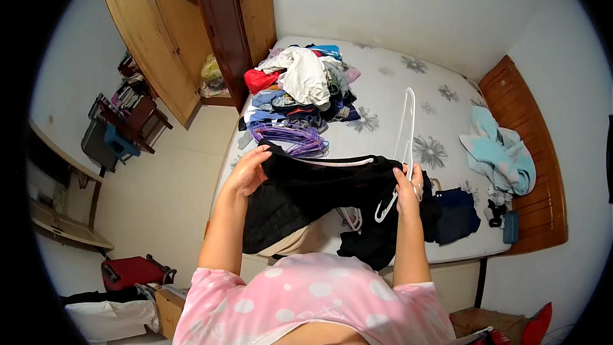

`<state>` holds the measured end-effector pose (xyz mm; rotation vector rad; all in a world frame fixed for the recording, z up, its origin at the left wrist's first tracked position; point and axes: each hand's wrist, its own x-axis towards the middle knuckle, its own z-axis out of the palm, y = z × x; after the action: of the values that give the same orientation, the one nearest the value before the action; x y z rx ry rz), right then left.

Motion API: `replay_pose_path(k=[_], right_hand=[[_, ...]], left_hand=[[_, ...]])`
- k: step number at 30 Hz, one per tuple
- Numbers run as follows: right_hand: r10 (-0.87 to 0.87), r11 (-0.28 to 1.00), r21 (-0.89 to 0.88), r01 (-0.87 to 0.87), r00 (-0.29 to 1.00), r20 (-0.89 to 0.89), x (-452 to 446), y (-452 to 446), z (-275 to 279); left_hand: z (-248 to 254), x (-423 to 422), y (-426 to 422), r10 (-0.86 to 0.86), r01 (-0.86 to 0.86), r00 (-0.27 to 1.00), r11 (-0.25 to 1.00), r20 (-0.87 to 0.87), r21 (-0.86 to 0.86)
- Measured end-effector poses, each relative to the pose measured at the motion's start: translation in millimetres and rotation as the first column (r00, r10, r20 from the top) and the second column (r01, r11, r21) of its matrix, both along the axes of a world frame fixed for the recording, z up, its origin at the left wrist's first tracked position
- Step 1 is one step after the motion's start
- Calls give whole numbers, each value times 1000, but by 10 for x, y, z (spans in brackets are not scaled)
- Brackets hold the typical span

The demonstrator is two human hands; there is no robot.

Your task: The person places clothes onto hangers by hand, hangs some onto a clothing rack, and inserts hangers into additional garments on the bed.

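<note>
A black garment (313, 182) is stretched by its upper edge between my two hands, with a pale strip along the opening. My left hand (248, 169) is closed on its left corner, fingers pinching the cloth. At the other corner, my right hand (408, 190) grips the cloth together with a white clothes hanger (409, 112), which stands up at a steep angle. The garment's lower part hangs in front of me, over other dark and beige clothing (297, 241). Part of another white hanger (350, 218) shows below the garment. I cannot tell the garment's exact kind.
A heap of mixed clothes (300, 83) lies on the flowered mattress (383, 99), with purple hangers (294, 140) in front. Folded dark clothes (456, 214) and a light blue blanket (498, 150) lie to the right by the wooden headboard (533, 172). A wardrobe (150, 32) stands open at left.
</note>
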<state>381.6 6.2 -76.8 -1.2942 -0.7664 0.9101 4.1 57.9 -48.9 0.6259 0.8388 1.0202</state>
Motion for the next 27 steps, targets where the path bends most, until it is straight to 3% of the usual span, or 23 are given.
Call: replay_pose_path(k=[4,6,8,9,10,12,14,17,23,26,27], right_hand=[[69,995,71,-72,997,43,46,54,-57],[161,986,-14,-165,937,309,118,60,-136],[180,984,-70,-166,919,350,163,34,-214],[128,991,-2,-136,927,354,137,-6,-227],[196,981,-79,-179,897,397,151,-106,-70],[370,926,-152,-346,911,181,190,-266,87],[519,854,-56,-517,839,165,247,-357,22],[633,773,-68,-630,765,120,155,-405,-43],[651,759,-184,-625,711,266,-165,-370,-144],[572,819,-257,-513,689,445,-343,-342,-12],[540,840,-279,-465,672,507,-385,-337,24]], left_hand=[[315,141,-110,-22,29,988,999,-152,42],[123,125,-24,15,-10,988,999,-151,37],[44,126,25,75,-62,978,995,-194,74],[44,175,23,115,-90,965,990,-236,112],[37,209,16,151,-113,949,983,-276,147],[27,213,48,159,-82,911,974,-381,211],[19,209,90,143,-37,892,969,-430,245],[36,212,128,143,0,875,956,-463,295],[29,252,160,208,29,825,913,-526,406],[18,292,149,317,135,730,802,-606,581],[38,336,134,401,170,696,713,-595,680]])
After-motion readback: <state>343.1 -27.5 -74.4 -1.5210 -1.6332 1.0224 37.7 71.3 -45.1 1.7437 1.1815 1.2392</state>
